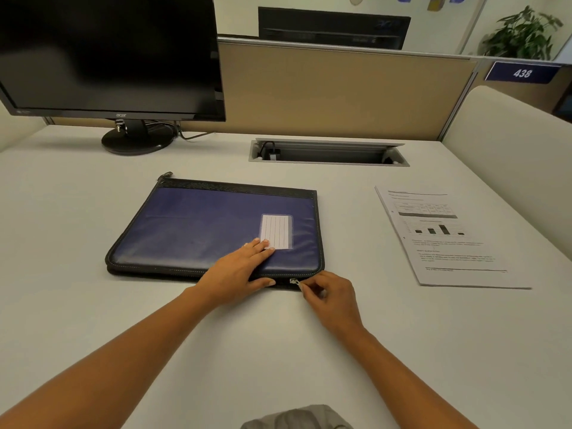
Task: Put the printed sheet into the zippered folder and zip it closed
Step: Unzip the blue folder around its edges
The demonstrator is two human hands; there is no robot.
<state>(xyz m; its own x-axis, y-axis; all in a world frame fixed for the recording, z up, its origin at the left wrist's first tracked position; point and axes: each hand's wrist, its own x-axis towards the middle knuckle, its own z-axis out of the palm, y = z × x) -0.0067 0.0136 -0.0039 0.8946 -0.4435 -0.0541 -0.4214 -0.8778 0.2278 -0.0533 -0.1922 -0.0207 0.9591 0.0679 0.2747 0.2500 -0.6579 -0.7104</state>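
Two hands work the zippered folder at frame centre. The left hand lies flat, pressing its cover, and the right hand pinches the zipper pull at the lower edge. Tugging could snag at the corner or drag the folder. The printed sheet lies well right with nothing between; a monitor stands upper left.

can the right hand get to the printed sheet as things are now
Probably yes: the printed sheet lies flat on the desk right of the folder, nothing between it and the right hand. That hand pinches the zipper pull, so it must let go first.
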